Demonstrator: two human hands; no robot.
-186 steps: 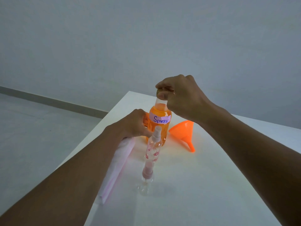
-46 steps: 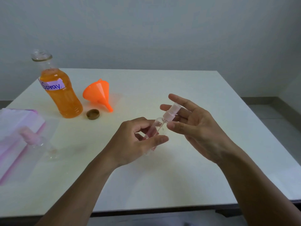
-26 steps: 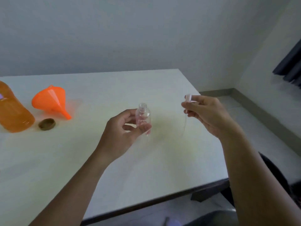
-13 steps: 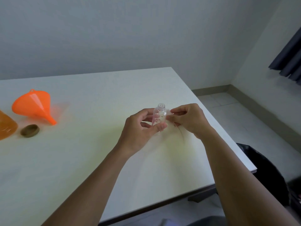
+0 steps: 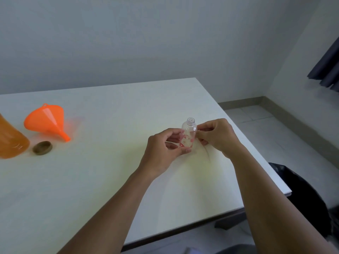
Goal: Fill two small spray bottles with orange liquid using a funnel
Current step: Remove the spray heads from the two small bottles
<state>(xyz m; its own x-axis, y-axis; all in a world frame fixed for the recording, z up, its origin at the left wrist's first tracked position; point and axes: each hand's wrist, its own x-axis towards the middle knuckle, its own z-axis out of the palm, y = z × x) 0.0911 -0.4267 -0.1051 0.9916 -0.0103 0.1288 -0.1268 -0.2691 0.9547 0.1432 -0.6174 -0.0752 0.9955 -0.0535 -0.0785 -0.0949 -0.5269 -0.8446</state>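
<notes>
A small clear spray bottle [image 5: 189, 132] with red flower print stands upright above the white table [image 5: 110, 180], its neck open with no sprayer on it. My left hand [image 5: 163, 153] grips its lower body between thumb and fingers. My right hand [image 5: 218, 138] is curled right beside the bottle. It hides the spray head, whose thin clear dip tube [image 5: 208, 154] trails down from it. An orange funnel [image 5: 46, 120] lies on its side at the far left. Next to it stands the big bottle of orange liquid [image 5: 9, 142], cut off by the frame edge. The second small bottle is out of view.
A brown cap [image 5: 42, 147] lies between the big bottle and the funnel. The table's right edge runs close by my right forearm. A dark seat or bag [image 5: 302, 195] sits below that edge, and a dark curtain [image 5: 328, 70] hangs at the right.
The spray head came off the small bottle. My right hand carried it out to the right, then brought it back beside the bottle. In the last half second, almost nothing moved.
</notes>
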